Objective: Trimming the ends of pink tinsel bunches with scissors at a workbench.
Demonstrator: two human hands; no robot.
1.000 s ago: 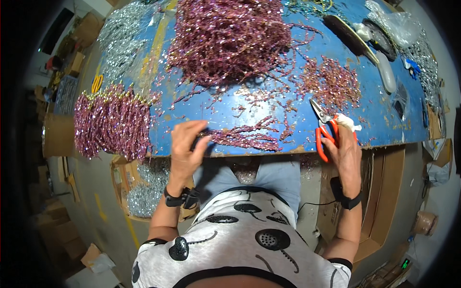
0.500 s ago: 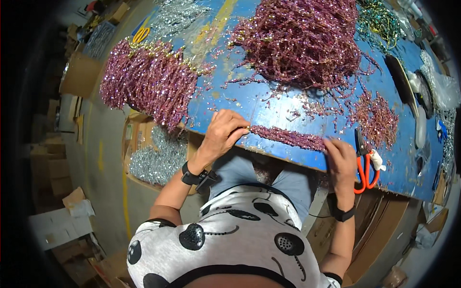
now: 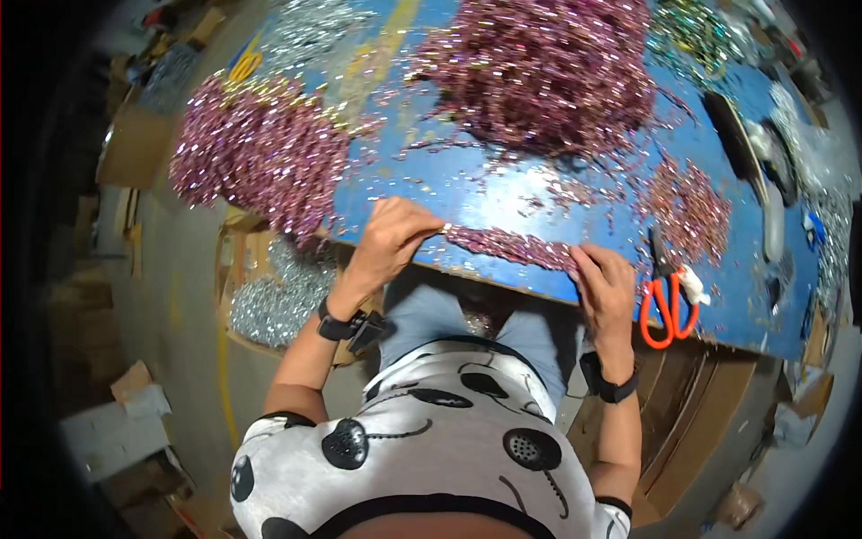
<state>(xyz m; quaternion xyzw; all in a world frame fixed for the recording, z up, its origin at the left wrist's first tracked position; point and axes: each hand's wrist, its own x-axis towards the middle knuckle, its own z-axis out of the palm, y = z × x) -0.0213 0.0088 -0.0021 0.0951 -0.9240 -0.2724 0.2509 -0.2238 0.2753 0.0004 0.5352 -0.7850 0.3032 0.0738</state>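
Note:
A short bundle of pink glittery strands [image 3: 512, 246] stretches between my hands over the front edge of the blue table [image 3: 404, 191]. My left hand [image 3: 393, 235] pinches its gold-coloured left end between thumb and fingers. At the other end, my right hand [image 3: 605, 278] has its thumb and fingertips closed on the strands. Red-handled scissors [image 3: 667, 310] lie just right of my right hand, handles over the table edge, with something white wrapped on one handle. Beyond my hands rises a large heap of pink strands [image 3: 539, 76]. Tied pink bundles [image 3: 260, 153] hang over the table's left edge.
Pink clippings [image 3: 687, 211] are scattered at the right, near a dark brush [image 3: 734, 135]. Silver strands fill a cardboard box [image 3: 280, 301] below the table's left side. Yellow-handled scissors [image 3: 245, 66] and green-gold strands [image 3: 696, 38] lie at the back.
My right hand has shifted left along the bundle, from its right tip to a firmer pinch on the strands. The left hand keeps its pinch. The whole view has shifted slightly.

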